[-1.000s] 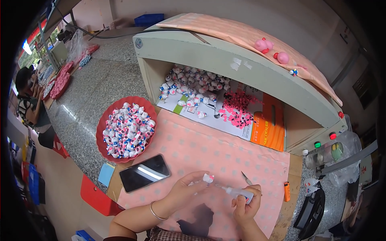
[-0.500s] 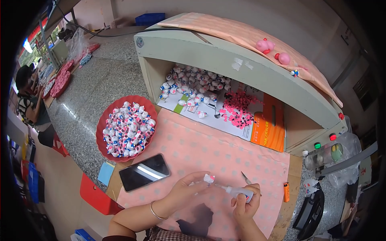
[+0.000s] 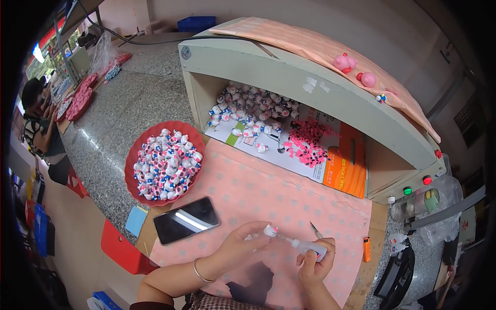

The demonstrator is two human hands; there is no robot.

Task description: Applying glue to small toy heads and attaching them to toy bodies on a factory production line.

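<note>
The small white figurine (image 3: 269, 230) with a pink top and a blue spot sits low over the pink dotted cloth (image 3: 268, 191), pinched in the closed fingertips of the left hand (image 3: 242, 246). The right hand (image 3: 314, 262) is curled tight round a small clear glue bottle (image 3: 306, 246), whose thin nozzle touches the figurine. Just beyond lie a dark phone (image 3: 186, 220), tweezers (image 3: 316, 230) and an orange lighter (image 3: 367, 249). Farther off, a red bowl (image 3: 135, 158) is heaped with like figurines, and more lie inside the grey-green box (image 3: 289, 82) beside loose pink pieces (image 3: 309, 144)
</note>
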